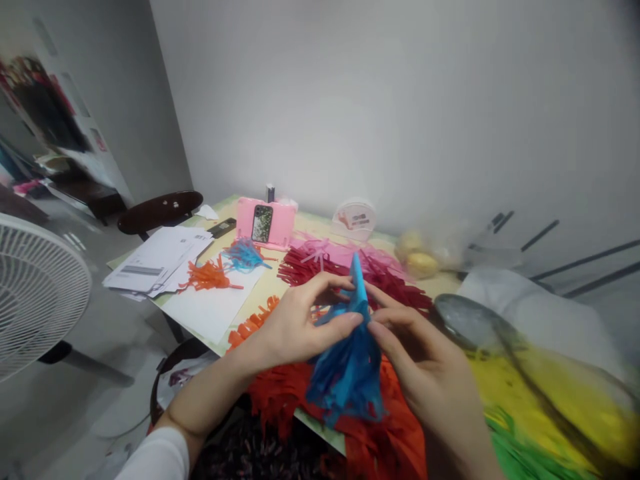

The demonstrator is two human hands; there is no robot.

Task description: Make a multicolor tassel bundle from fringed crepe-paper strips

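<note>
1. The left hand (293,327) and the right hand (425,363) meet above the near edge of the table (273,283), both holding a blue fringed tissue-paper tassel (350,360).
2. The left hand's fingers are pinched together on the upper part of the tassel, thumb in front and fingertips behind.
3. The right hand's fingers are likewise clamped on the tassel's narrow top from the other side, just below its upright point.
4. The tassel's cut strips hang down loose between the wrists, over a spread of orange fringed tissue paper (390,433) that drapes off the table edge.
5. Behind the hands lies a heap of dark red fringed paper (400,290).
6. Farther left on a white sheet (210,310) rest a small orange tassel (207,277) and a small blue tassel (243,255).
7. A pink stand holding a phone (267,223) stands near the wall.
8. A white floor fan (35,293) stands left of the table.
</note>
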